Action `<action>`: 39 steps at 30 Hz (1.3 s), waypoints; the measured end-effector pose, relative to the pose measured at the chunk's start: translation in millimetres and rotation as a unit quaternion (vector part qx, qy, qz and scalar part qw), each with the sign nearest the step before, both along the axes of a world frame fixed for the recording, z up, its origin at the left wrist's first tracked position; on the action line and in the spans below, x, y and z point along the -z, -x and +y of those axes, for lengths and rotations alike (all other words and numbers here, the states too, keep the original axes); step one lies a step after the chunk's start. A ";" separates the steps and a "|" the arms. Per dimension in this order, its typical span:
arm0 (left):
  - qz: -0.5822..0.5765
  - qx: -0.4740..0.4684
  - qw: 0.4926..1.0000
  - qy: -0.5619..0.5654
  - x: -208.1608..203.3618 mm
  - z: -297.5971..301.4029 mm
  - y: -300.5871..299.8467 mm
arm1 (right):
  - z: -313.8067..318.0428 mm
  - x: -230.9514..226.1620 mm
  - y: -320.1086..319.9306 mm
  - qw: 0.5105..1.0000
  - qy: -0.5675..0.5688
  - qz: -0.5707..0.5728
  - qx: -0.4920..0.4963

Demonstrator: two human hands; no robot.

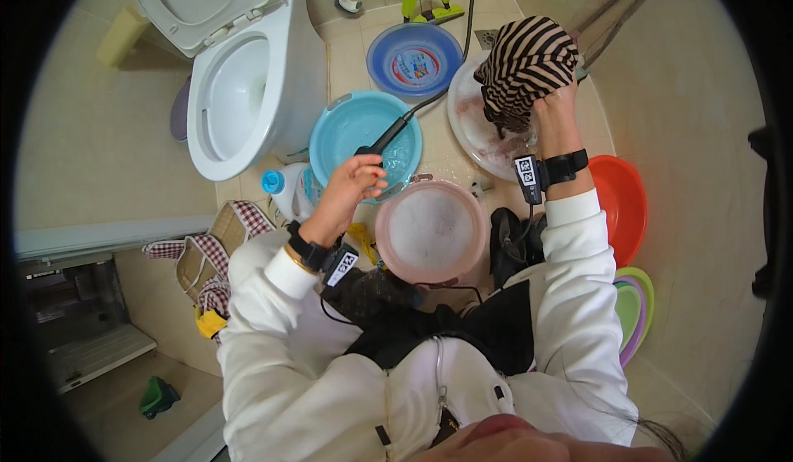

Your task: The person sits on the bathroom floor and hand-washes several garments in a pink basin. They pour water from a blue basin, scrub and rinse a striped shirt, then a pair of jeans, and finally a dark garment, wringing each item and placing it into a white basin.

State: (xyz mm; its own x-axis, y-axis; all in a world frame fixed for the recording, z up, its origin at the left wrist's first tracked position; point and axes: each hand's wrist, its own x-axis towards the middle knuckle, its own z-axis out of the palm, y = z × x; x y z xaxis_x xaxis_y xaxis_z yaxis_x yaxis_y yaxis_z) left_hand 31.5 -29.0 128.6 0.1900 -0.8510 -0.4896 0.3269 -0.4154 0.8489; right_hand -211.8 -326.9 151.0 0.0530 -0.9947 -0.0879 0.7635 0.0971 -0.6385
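Left hand (353,183) curls round a slim black shower handle (387,138); right hand (560,98) clutches bunched striped fabric (527,61).

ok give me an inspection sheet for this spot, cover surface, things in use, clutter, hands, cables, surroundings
Surface: beige tiled floor, wet-looking between basins
Things in use: black-and-tan striped cloth above white round basin; black hose-fed handset over light-blue round basin with water in it
Clutter: pale-pink round basin with cloudy liquid, red round basin, white blue-capped bottle
Hands: right hand grips the cloth; left hand at the handset, grip partly hidden
Cables: black hose to handset; thin black cord at right wrist
Surroundings: white toilet, lid raised
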 end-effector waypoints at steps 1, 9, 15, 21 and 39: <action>-0.014 -0.024 1.000 -0.013 8.5 6.5 -6.5 | -2.7 -5.4 -12.1 0.999 -0.030 0.007 0.016; -0.040 -0.037 0.998 0.020 20.3 22.5 -37.7 | -71.8 13.8 -117.6 0.995 0.087 0.011 -0.048; -0.045 -0.075 0.996 -0.037 13.9 33.9 -55.9 | -111.4 115.2 -193.9 0.999 -0.011 0.030 -0.022; -0.030 -0.091 0.994 -0.045 5.9 35.1 -63.5 | -108.5 193.5 -231.8 0.985 -0.115 0.129 -0.016; -0.030 -0.037 0.994 -0.100 4.7 17.5 -55.7 | -50.4 252.7 -229.0 0.730 0.286 0.619 0.051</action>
